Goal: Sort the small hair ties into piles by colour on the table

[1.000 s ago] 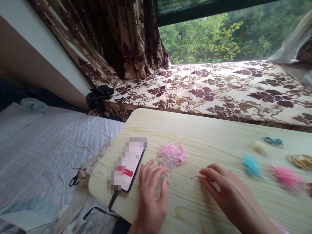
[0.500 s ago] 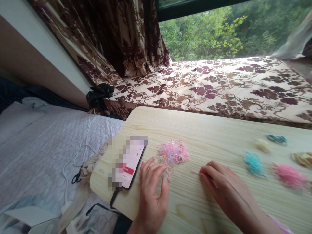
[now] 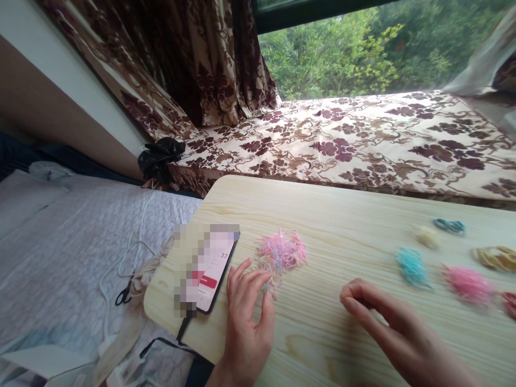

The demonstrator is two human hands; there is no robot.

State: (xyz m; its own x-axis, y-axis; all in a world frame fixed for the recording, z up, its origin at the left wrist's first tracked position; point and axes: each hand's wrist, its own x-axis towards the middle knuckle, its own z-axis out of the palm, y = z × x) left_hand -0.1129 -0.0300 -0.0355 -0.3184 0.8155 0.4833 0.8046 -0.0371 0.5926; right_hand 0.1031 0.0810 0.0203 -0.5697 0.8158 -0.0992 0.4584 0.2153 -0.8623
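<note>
A loose pile of thin, mostly pink bands or strands point(image 3: 284, 250), mixed with some pale ones, lies on the wooden table point(image 3: 322, 209). My left hand point(image 3: 248, 322) rests at its near left side, fingers curved and apart, thumb and forefinger close to the pile's lower edge. To the right, my right hand point(image 3: 391, 322) is above the bare wood with thumb and forefinger pressed together; whatever sits in that pinch is hidden. Beyond it are a turquoise bundle of strands point(image 3: 413, 266) and a brighter pink bundle point(image 3: 470, 285).
A phone point(image 3: 209, 274) with a cable lies left of my left hand. Farther right are a cream bundle point(image 3: 426, 236), blue-grey bands point(image 3: 449, 226), tan bands point(image 3: 497, 258) and red bands point(image 3: 510, 303). A bed point(image 3: 80, 242) adjoins the table's left; a cloth-covered sill point(image 3: 322, 140) runs behind.
My right hand has shifted right and nearer to me, away from the mixed pile. The pale strand end seen at its fingertips no longer shows. My left hand stays by the pile.
</note>
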